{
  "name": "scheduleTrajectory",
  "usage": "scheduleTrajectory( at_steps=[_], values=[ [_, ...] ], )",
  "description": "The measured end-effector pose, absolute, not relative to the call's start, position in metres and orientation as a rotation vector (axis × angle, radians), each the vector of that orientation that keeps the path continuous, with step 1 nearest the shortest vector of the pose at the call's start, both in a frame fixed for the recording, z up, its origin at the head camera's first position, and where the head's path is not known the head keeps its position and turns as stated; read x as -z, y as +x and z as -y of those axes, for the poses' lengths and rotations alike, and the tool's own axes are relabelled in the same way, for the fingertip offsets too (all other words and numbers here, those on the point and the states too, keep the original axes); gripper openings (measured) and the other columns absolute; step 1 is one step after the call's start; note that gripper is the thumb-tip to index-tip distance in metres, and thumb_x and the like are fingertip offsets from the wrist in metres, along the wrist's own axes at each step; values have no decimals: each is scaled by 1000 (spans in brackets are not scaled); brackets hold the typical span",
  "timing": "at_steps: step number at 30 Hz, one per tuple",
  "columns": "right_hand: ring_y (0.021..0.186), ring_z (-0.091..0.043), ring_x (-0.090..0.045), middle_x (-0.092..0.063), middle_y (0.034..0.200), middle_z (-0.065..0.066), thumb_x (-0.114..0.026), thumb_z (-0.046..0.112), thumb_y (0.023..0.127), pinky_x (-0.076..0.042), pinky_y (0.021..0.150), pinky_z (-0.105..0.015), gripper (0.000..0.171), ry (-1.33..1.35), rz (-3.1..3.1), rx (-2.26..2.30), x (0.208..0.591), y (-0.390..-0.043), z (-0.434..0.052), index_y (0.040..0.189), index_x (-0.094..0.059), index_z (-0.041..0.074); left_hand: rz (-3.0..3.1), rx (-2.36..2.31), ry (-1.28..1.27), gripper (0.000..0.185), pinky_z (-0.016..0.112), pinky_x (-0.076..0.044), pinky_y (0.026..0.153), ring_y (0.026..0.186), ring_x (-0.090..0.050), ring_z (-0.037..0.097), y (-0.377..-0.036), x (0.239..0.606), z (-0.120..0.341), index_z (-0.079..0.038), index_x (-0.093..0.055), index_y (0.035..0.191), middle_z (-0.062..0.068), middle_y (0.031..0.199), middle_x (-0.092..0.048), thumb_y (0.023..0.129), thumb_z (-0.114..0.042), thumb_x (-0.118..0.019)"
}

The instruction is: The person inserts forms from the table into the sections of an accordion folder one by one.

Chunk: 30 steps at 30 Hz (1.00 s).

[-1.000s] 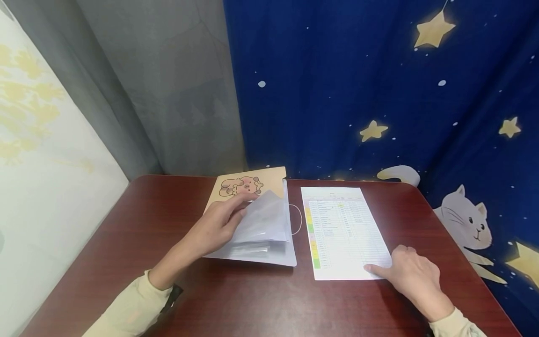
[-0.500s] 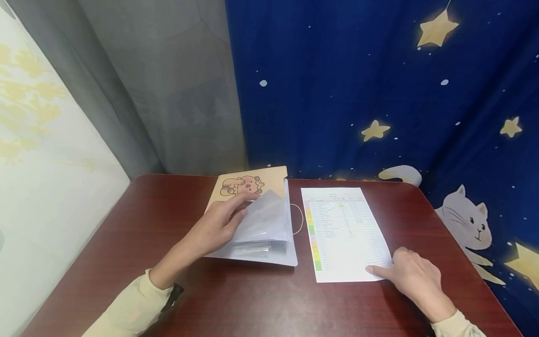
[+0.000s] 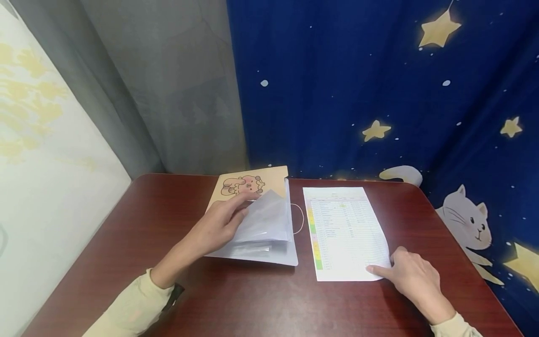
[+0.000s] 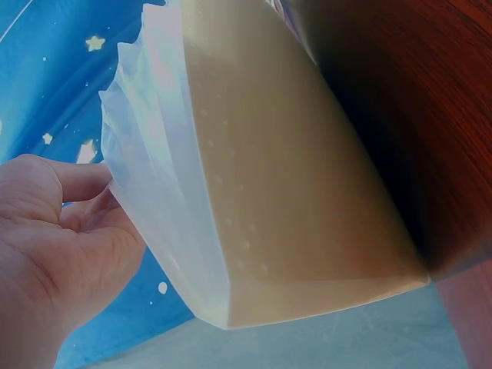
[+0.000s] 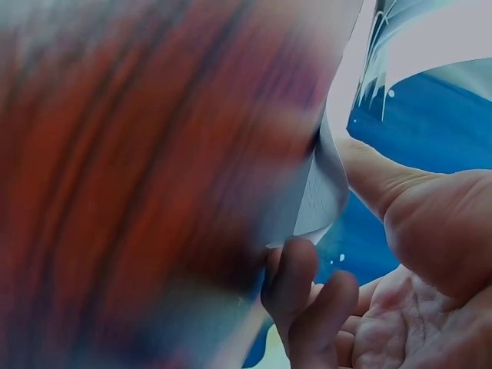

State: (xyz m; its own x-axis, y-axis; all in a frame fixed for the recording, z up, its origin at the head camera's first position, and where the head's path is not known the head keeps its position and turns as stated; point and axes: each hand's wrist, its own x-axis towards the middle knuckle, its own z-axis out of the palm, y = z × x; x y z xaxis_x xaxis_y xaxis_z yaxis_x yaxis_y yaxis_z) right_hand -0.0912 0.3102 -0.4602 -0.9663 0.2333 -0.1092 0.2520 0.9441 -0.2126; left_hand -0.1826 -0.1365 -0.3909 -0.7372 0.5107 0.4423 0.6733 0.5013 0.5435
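Observation:
A document folder [image 3: 252,184] with a tan, bear-printed cover stands partly open on the table, left of centre. My left hand [image 3: 216,224] holds the edge of its translucent plastic sleeves [image 3: 263,220]; in the left wrist view the thumb and fingers meet at the sleeves [image 4: 157,177]. To the right lies a printed sheet of paper [image 3: 349,234], a table with coloured cells down its left side. Its lower right corner is pinched by my right hand [image 3: 414,278], thumb on top and fingers beneath. The right wrist view shows that edge [image 5: 323,184] bent up between thumb and fingers.
A dark red wooden table [image 3: 261,299] carries both things. A thin elastic loop [image 3: 302,220] sticks out from the folder's right side toward the sheet. Behind the table hang a grey curtain [image 3: 181,93] and a blue star-patterned curtain [image 3: 316,93]; a white wall stands left.
The sheet's right edge near my right hand has bent up slightly, and the sheet has shifted a little. My left hand stays at the folder.

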Motion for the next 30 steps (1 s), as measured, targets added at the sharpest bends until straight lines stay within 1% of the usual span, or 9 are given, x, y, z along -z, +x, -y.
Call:
scheduleTrajectory(
  at_steps=[3, 7, 13, 16, 19, 21, 26, 28, 30],
  values=[
    [60, -22, -45, -52, 65, -7, -86, 67, 75, -33, 55, -34, 72, 374, -3007, 367, 461, -91, -311, 89, -64, 0, 2518, 1062, -1018, 39, 31, -55, 84, 95, -64, 12, -182, 391, 136, -19, -64, 137, -1, 127, -75, 103, 0, -59],
    [60, -22, -45, -50, 66, -7, -83, 66, 79, -33, 55, -34, 68, 367, -2987, 391, 464, -90, -310, 90, -62, 2, 2515, 1055, -1017, 38, 31, -55, 83, 93, -64, 12, -181, 392, 135, -19, -65, 136, -1, 126, -75, 103, 0, -59],
    [59, -22, -44, -48, 66, -7, -83, 54, 84, -34, 53, -34, 55, 339, -3007, 409, 465, -89, -308, 88, -57, 5, 2527, 1040, -1001, 38, 30, -54, 82, 90, -63, 12, -179, 392, 135, -19, -65, 137, 0, 125, -76, 103, -2, -59],
    [60, -23, -47, -49, 66, -7, -82, 48, 86, -35, 53, -35, 51, 327, -3027, 437, 463, -89, -308, 90, -55, 5, 2528, 1036, -996, 38, 30, -54, 82, 90, -63, 12, -178, 392, 135, -19, -65, 137, 0, 123, -76, 104, -2, -59],
    [62, -23, -50, -51, 68, -6, -81, 43, 89, -36, 55, -36, 49, 331, -3046, 516, 461, -89, -309, 99, -55, 3, 2524, 1031, -995, 38, 30, -53, 81, 88, -62, 12, -178, 392, 135, -19, -65, 137, 0, 122, -76, 103, -2, -59],
    [61, -22, -55, -56, 69, -6, -80, 38, 90, -39, 56, -36, 50, 337, -3044, 617, 461, -90, -310, 109, -53, 1, 2521, 1033, -998, 38, 30, -53, 81, 89, -62, 12, -178, 392, 135, -19, -65, 137, 0, 122, -76, 104, -2, -59],
    [55, -16, -63, -69, 82, -10, -79, 24, 93, -49, 53, -34, 65, 337, -2994, 875, 462, -91, -311, 135, -43, -9, 2514, 1039, -1002, 38, 29, -53, 80, 87, -62, 12, -178, 391, 135, -19, -65, 137, 0, 119, -76, 103, -2, -60],
    [55, -17, -65, -72, 87, -12, -78, 21, 94, -54, 52, -34, 66, 338, -2948, 996, 463, -91, -311, 140, -42, -10, 2514, 1038, -1000, 38, 29, -52, 78, 86, -62, 13, -178, 391, 135, -19, -65, 137, 0, 117, -77, 103, -3, -60],
    [57, -19, -67, -73, 88, -13, -75, 17, 97, -58, 53, -35, 59, 330, -2855, 1173, 463, -91, -311, 138, -44, -12, 2515, 1038, -997, 38, 29, -52, 78, 86, -61, 13, -178, 392, 136, -19, -65, 137, 0, 116, -77, 104, -3, -60]
  ],
)
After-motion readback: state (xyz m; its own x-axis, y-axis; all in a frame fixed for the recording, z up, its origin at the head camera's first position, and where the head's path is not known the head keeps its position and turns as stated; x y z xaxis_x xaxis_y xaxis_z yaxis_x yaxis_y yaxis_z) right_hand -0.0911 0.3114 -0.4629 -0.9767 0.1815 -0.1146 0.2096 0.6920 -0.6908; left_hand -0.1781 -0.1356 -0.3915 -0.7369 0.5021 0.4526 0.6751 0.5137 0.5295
